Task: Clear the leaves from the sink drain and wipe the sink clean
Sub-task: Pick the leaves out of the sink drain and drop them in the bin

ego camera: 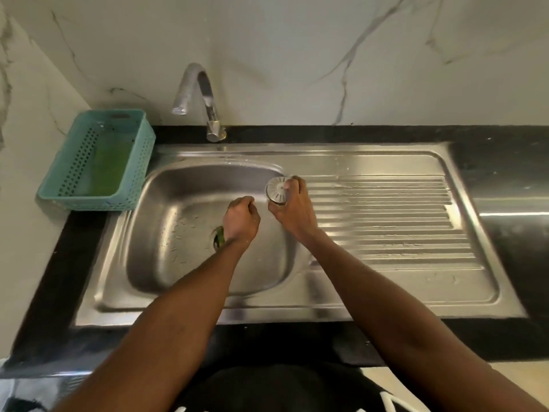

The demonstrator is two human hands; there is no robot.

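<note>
The steel sink basin (178, 203) lies below me, with water drops on its floor. Green leaves (220, 237) show in the drain opening (216, 238), mostly hidden by my left wrist. My left hand (241, 219) is curled into a loose fist just above and right of the drain; I cannot tell whether it holds anything. My right hand (292, 207) grips the round metal drain strainer (276, 190), lifted at the basin's right rim with its slotted face turned towards me.
A teal perforated basket (59, 191) with a green sponge or cloth (108, 171) inside stands left of the sink. A curved chrome tap (205, 99) rises behind the basin. The ribbed drainboard (386, 221) stretches right. Black countertop (505, 179) surrounds everything.
</note>
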